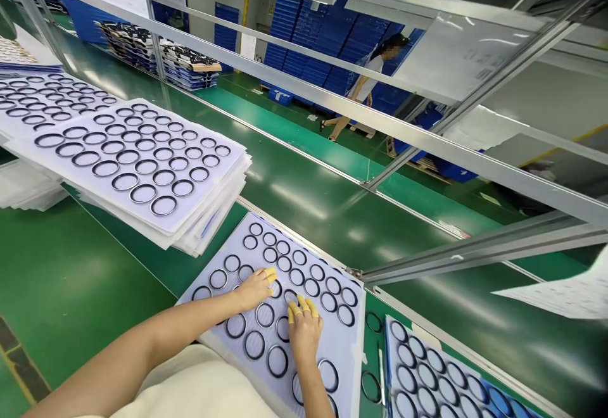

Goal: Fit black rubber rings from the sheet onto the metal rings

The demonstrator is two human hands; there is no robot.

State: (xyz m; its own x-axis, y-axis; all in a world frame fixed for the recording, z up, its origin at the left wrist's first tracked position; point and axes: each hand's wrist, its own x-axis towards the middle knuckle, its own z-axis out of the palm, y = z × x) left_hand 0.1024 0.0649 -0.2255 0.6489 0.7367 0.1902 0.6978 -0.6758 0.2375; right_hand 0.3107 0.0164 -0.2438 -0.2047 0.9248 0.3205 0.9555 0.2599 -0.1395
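I log left hand (pixel 254 290) and right hand (pixel 304 332) open, apparently holding nothing, on a ring sheet (pixel 349 348); rings (pixel 254 344) remain there, a sheet stack (pixel 204 196) beside it.

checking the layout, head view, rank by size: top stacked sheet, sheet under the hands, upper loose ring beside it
1. Top stacked sheet and lower sheet: they look alike, and nearness to the camera makes it unsure, so unranked.
2. Upper loose black ring, clearly smallest.

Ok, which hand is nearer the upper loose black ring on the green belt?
Right hand. It lies on the white sheet, across the sheet's edge from the ring. The left hand lies farther along the sheet.
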